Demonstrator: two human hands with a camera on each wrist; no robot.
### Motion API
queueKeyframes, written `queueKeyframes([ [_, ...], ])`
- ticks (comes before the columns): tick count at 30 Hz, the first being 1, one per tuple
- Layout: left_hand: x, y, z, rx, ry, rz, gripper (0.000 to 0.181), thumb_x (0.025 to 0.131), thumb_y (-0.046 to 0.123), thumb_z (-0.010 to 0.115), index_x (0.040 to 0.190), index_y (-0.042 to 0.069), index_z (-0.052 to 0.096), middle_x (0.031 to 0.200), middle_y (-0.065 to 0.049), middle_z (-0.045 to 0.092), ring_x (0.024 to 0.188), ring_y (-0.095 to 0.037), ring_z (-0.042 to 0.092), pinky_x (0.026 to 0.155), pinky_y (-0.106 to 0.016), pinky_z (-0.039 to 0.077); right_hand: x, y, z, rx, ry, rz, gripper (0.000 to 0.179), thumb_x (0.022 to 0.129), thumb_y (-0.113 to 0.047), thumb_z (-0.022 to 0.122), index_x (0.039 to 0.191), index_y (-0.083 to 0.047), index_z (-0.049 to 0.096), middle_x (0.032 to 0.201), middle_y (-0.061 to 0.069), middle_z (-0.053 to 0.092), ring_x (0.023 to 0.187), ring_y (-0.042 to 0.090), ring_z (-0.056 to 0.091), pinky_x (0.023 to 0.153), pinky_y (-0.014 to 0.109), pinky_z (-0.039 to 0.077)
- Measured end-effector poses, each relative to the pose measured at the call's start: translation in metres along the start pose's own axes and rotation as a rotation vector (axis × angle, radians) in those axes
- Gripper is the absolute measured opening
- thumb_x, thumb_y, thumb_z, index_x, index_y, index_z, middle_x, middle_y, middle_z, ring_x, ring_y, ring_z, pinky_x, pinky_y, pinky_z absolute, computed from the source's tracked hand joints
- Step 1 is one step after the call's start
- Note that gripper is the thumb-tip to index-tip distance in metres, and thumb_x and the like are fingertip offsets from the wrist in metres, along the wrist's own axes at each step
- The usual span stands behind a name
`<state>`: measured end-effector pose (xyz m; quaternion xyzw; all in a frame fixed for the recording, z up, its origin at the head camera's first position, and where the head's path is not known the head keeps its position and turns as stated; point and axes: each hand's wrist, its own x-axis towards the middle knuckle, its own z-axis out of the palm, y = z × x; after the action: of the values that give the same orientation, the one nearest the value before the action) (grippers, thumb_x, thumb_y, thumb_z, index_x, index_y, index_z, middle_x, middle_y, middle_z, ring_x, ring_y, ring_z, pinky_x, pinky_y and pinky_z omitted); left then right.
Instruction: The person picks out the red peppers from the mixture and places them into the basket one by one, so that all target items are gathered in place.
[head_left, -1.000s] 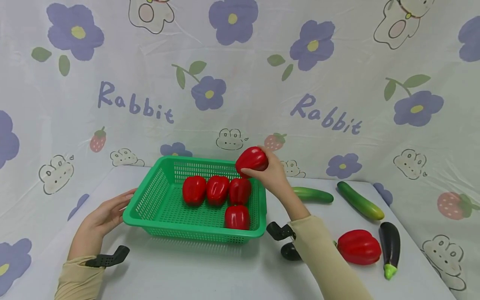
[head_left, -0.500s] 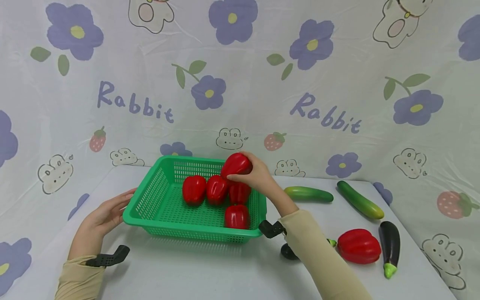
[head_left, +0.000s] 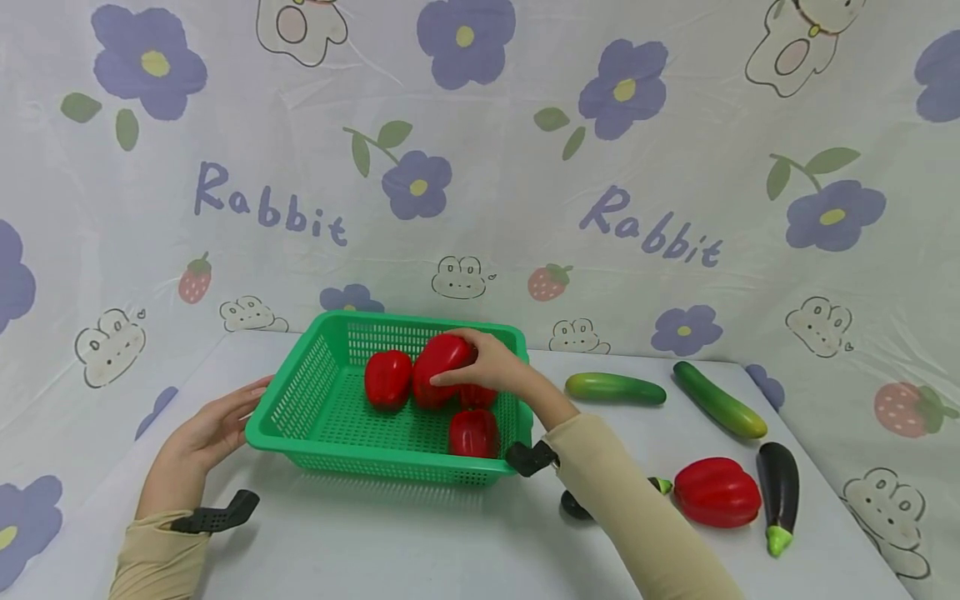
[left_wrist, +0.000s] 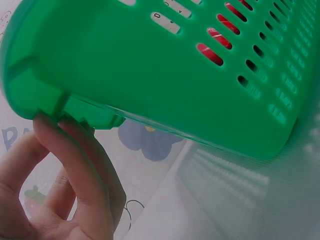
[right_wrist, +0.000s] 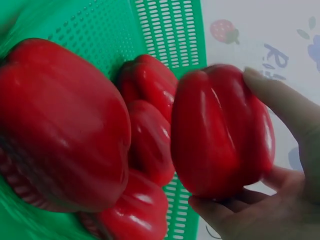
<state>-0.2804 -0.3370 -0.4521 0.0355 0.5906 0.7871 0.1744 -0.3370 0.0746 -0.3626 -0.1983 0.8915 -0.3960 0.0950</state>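
Observation:
My right hand point(head_left: 491, 364) grips a red bell pepper point(head_left: 438, 371), fingers on its far side and thumb on its near side. It is over the green plastic basket point(head_left: 360, 457). In the right wrist view the held pepper point(right_wrist: 220, 135) is above the basket wall, with other red bell peppers point(right_wrist: 62, 125) beside and below it. In the head view one bell pepper point(head_left: 387, 380) is to its left and another point(head_left: 475, 433) in front; one is hidden behind the held pepper. My left hand point(head_left: 213, 429) holds the basket's left end, bent fingers point(left_wrist: 75, 155) hooked at the rim.
Right of the basket on the white table are two cucumbers point(head_left: 617, 388) point(head_left: 720, 400), a red bell pepper point(head_left: 716, 492) and a dark eggplant point(head_left: 780, 487). Another eggplant point(head_left: 574, 505) is partly hidden under the right sleeve. A printed cloth point(head_left: 480, 225) hangs behind.
My right hand has carried the red bell pepper left and down, from above the basket's back right corner to among the other peppers. The left hand and basket have not moved.

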Motion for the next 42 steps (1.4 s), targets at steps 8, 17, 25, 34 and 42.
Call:
queueKeyframes([
  [8, 0.001, 0.001, 0.0, -0.021, 0.008, -0.002, 0.032, 0.105, 0.017, 0.044, 0.12, 0.031, 0.067, 0.121, 0.018, 0.067, 0.11, -0.003, 0.062, 0.088, -0.023, 0.055, 0.002, -0.002, 0.003, -0.007, -0.164, -0.001, 0.073, 0.08, -0.035, 0.077, 0.144, -0.02, 0.045, 0.133, 0.006, 0.055, 0.122, 0.025, 0.051, 0.092, 0.045, 0.056],
  [17, 0.0, 0.0, 0.0, -0.022, 0.021, -0.006, 0.032, 0.105, 0.017, 0.044, 0.12, 0.032, 0.067, 0.12, 0.02, 0.066, 0.109, -0.004, 0.062, 0.089, -0.023, 0.055, 0.003, -0.007, 0.006, -0.022, -0.271, 0.011, 0.075, 0.078, -0.037, 0.08, 0.142, -0.019, 0.046, 0.132, 0.005, 0.055, 0.123, 0.026, 0.049, 0.092, 0.048, 0.055],
  [25, 0.0, -0.001, -0.001, -0.028, 0.0, 0.009, 0.033, 0.105, 0.015, 0.043, 0.123, 0.03, 0.067, 0.122, 0.019, 0.066, 0.111, -0.004, 0.062, 0.089, -0.023, 0.055, 0.005, -0.01, 0.009, -0.065, -0.374, 0.018, 0.074, 0.076, -0.038, 0.081, 0.14, -0.02, 0.048, 0.128, 0.002, 0.056, 0.121, 0.022, 0.049, 0.09, 0.043, 0.057],
  [34, 0.001, -0.001, -0.002, -0.028, 0.008, 0.001, 0.033, 0.105, 0.016, 0.043, 0.122, 0.031, 0.067, 0.121, 0.02, 0.066, 0.11, -0.004, 0.062, 0.088, -0.023, 0.055, 0.005, -0.013, 0.012, -0.09, -0.439, 0.043, 0.076, 0.074, -0.037, 0.083, 0.139, -0.021, 0.049, 0.128, 0.0, 0.054, 0.122, 0.02, 0.048, 0.086, 0.039, 0.058],
  [42, 0.002, -0.002, -0.003, -0.054, -0.027, 0.023, 0.036, 0.106, 0.014, 0.04, 0.123, 0.029, 0.067, 0.123, 0.018, 0.065, 0.111, -0.004, 0.061, 0.088, -0.023, 0.055, 0.011, -0.008, 0.016, -0.113, -0.469, 0.05, 0.074, 0.073, -0.038, 0.083, 0.137, -0.023, 0.05, 0.127, -0.002, 0.054, 0.122, 0.02, 0.047, 0.083, 0.037, 0.058],
])
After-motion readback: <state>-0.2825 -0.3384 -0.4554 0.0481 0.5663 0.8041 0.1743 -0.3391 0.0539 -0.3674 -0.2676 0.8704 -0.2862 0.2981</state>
